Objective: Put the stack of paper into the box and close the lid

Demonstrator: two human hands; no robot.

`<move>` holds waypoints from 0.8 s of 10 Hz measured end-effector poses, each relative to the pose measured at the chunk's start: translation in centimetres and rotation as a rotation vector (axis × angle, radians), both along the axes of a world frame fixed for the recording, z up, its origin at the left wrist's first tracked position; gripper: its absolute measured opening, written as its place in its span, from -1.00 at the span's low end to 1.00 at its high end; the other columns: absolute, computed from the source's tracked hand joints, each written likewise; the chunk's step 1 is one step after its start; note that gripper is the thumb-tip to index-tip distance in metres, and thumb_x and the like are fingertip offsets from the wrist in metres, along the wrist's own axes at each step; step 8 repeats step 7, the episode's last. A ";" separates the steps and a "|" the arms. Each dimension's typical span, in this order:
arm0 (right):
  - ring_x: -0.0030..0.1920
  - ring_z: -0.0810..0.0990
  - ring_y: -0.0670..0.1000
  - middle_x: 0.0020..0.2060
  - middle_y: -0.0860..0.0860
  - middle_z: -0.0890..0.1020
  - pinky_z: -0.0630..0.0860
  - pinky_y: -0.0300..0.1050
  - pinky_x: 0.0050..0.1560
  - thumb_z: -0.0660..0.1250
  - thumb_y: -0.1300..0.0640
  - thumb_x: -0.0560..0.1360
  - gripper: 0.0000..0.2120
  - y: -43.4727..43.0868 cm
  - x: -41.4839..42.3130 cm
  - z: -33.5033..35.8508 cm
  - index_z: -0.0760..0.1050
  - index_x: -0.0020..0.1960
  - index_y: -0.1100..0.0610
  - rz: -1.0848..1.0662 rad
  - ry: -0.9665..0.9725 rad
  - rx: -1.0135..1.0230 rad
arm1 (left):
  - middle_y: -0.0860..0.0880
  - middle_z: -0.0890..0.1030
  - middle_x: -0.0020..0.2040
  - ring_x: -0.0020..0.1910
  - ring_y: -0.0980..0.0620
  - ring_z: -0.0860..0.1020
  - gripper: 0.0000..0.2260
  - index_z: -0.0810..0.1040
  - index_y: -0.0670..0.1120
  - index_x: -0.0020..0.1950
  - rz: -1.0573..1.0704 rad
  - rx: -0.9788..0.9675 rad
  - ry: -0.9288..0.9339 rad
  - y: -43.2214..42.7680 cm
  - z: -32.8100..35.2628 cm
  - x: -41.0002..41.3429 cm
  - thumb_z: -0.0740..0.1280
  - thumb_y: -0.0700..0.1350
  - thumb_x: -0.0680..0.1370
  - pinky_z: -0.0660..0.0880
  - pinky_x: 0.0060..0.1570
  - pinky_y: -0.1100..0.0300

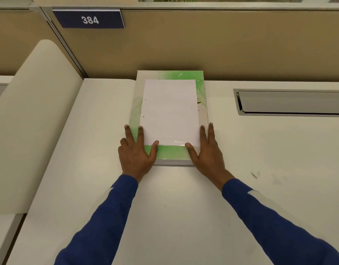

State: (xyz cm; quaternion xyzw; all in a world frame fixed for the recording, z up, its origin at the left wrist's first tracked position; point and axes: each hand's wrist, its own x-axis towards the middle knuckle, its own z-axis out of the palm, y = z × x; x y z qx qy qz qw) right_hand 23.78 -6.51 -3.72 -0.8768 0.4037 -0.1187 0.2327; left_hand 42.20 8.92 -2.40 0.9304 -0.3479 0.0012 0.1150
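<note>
Both hands lie flat and spread, gripping nothing: the left hand [136, 150] and right hand [205, 150] press the green-and-white box's [168, 154] near corners. The paper stack [170, 111] rests atop its closed lid; lifting the lid could spill the sheets onto the surface [174, 207].
</note>
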 end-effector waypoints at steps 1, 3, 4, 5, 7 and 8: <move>0.61 0.12 0.16 0.65 0.06 -0.19 0.39 0.09 0.41 0.03 -0.35 0.60 -0.18 -0.7 0.9 0.0 -0.10 0.66 0.10 -0.007 0.005 0.007 | -0.29 0.21 0.62 0.23 -0.31 0.48 -0.26 0.34 -0.05 0.59 -0.007 0.000 -0.006 -0.8 -0.1 1.0 0.01 0.38 0.57 0.47 0.06 -0.09; 0.60 0.14 0.20 0.65 0.08 -0.20 0.41 0.13 0.39 0.02 -0.35 0.60 -0.18 -1.5 1.7 0.1 -0.11 0.66 0.10 -0.008 0.035 0.019 | -0.30 0.25 0.59 0.19 -0.31 0.50 -0.27 0.37 -0.06 0.56 -0.008 -0.002 -0.017 -1.7 -0.3 2.0 0.03 0.38 0.56 0.48 0.04 -0.09; 0.60 0.14 0.23 0.65 0.09 -0.21 0.41 0.17 0.39 0.04 -0.34 0.61 -0.18 -1.5 1.7 0.5 -0.13 0.66 0.10 -0.002 0.053 0.038 | -0.30 0.22 0.61 0.20 -0.31 0.48 -0.26 0.34 -0.05 0.58 -0.004 0.017 0.010 -1.6 -0.4 2.1 0.01 0.39 0.56 0.47 0.06 -0.09; 0.60 0.12 0.23 0.64 0.09 -0.23 0.38 0.18 0.44 0.04 -0.35 0.61 -0.17 -1.4 1.3 1.1 -0.17 0.67 0.08 0.019 0.070 0.068 | -0.29 0.15 0.63 0.26 -0.32 0.44 -0.27 0.27 -0.05 0.61 -0.005 0.043 0.041 -1.6 -0.3 2.1 0.03 0.39 0.59 0.42 0.18 -0.12; 0.57 0.21 0.27 0.65 0.09 -0.21 0.43 0.21 0.36 0.05 -0.36 0.60 -0.18 -0.1 -2.6 2.1 -0.19 0.66 0.00 0.006 0.075 0.066 | -0.30 0.16 0.62 0.56 -0.33 0.17 -0.30 0.27 -0.10 0.60 -0.026 0.022 0.076 -1.2 0.6 1.0 0.05 0.35 0.62 0.10 0.52 -0.31; 0.57 0.21 0.27 0.65 0.09 -0.21 0.43 0.21 0.36 0.05 -0.36 0.60 -0.18 -0.1 -2.6 2.1 -0.19 0.66 0.00 0.006 0.075 0.066 | -0.30 0.16 0.62 0.56 -0.33 0.17 -0.30 0.27 -0.10 0.60 -0.026 0.022 0.076 -1.2 0.6 1.0 0.05 0.35 0.62 0.10 0.52 -0.31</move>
